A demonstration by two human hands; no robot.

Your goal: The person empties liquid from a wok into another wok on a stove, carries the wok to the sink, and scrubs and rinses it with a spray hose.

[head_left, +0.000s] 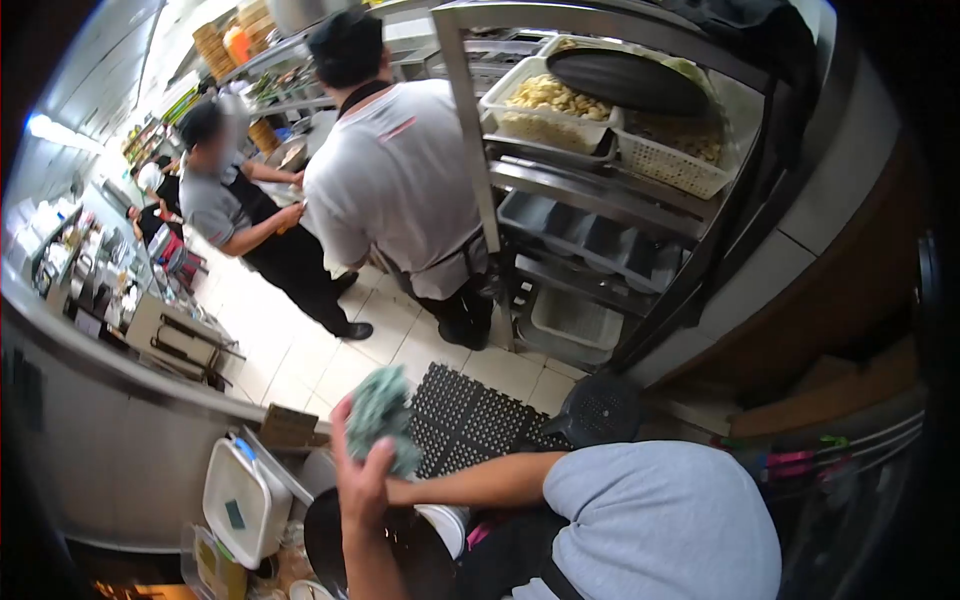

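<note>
My left hand point(360, 475) is raised at the lower centre, its thumb and fingers closed round a crumpled green cloth point(380, 410). My right forearm point(490, 483) reaches in from the grey-sleeved shoulder at the right and passes behind my left wrist, which hides the right hand. Beneath the arms is a round black pan point(400, 550). A white tub point(445, 525) shows partly beside it.
Two people point(400, 180) point(250, 215) stand ahead on the tiled floor. A metal rack point(480, 130) holds food baskets at the upper right. A black mat point(460, 410) lies in front. White containers point(222, 497) stand at the lower left, and a dark perforated stool point(600, 408) to the right.
</note>
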